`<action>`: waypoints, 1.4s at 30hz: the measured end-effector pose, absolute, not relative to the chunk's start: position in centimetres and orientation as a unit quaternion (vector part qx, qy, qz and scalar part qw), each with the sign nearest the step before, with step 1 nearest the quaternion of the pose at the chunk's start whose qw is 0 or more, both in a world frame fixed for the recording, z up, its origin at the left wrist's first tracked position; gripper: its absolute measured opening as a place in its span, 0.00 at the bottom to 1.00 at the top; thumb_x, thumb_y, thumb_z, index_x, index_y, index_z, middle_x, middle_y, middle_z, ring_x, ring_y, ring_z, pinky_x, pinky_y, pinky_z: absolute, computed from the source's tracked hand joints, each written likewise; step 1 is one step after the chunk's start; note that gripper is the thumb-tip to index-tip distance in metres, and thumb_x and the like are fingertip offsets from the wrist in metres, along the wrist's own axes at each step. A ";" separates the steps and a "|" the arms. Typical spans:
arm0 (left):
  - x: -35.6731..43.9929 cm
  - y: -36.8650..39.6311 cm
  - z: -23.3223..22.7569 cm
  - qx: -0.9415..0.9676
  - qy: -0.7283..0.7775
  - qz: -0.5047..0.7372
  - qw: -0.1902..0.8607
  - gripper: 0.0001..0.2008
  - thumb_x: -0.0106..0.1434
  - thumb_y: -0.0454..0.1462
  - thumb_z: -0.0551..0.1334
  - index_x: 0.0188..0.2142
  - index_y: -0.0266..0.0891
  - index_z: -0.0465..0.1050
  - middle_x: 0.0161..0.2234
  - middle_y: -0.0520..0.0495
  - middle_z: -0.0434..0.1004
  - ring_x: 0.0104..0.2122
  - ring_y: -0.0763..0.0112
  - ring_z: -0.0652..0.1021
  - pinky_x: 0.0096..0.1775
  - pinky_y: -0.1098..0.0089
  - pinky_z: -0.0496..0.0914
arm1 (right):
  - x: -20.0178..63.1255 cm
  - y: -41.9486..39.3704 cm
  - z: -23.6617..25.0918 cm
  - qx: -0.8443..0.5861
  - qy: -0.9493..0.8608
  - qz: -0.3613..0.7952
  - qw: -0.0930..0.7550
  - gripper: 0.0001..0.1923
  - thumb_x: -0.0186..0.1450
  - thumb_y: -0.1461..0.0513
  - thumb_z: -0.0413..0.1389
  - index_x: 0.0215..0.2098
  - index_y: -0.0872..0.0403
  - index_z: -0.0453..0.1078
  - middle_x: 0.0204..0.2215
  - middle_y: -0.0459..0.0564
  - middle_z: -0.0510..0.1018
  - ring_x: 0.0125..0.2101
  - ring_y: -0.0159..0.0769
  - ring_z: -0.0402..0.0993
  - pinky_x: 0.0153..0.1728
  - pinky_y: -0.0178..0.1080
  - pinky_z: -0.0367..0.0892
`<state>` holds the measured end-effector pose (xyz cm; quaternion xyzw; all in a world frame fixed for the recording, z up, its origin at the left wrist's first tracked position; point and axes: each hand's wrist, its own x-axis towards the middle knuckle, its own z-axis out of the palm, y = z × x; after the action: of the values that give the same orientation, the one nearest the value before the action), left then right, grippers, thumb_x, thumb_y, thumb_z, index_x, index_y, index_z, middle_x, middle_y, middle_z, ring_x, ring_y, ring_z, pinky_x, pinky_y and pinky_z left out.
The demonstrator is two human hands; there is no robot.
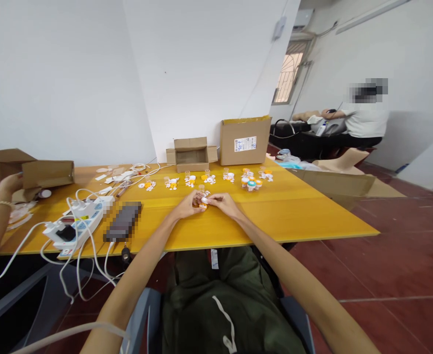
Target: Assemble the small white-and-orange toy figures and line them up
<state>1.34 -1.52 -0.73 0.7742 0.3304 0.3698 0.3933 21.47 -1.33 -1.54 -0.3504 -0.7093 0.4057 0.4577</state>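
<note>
My left hand [189,205] is closed near the front middle of the wooden table, its fingertips around a small white round plastic part [204,200]. From the other side my right hand [224,204] pinches the same part between thumb and fingers. A bit of orange plastic [203,207] shows just below it, partly covered by the fingers; I cannot tell whether the two are joined. Right behind my hands lie small white loose pieces [206,193] and a clear cup-like piece [201,188].
Several small piles of white and orange parts [171,184] run across the table [293,216]. Rounded orange, white and teal pieces [251,185] cluster at right. Cardboard boxes [245,142] stand behind. Left are a phone [123,221], a corded power strip [87,221] and another person's hand [10,185].
</note>
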 end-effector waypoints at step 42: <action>1.8 -2.3 0.3 0.751 0.326 0.377 0.432 0.24 0.48 0.46 0.75 0.38 0.40 0.68 0.36 0.50 0.76 0.34 0.70 0.76 0.39 0.67 0.72 | 21.1 -2.9 -1.2 -0.298 -0.839 0.181 0.417 0.09 0.67 0.60 0.57 0.37 0.47 0.81 0.42 0.50 0.81 0.44 0.41 0.78 0.47 0.41 0.71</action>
<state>1.77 -2.29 0.26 0.7511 0.3261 0.3774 0.4324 21.11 -2.92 -1.24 -0.2981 -0.8394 0.1812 0.4169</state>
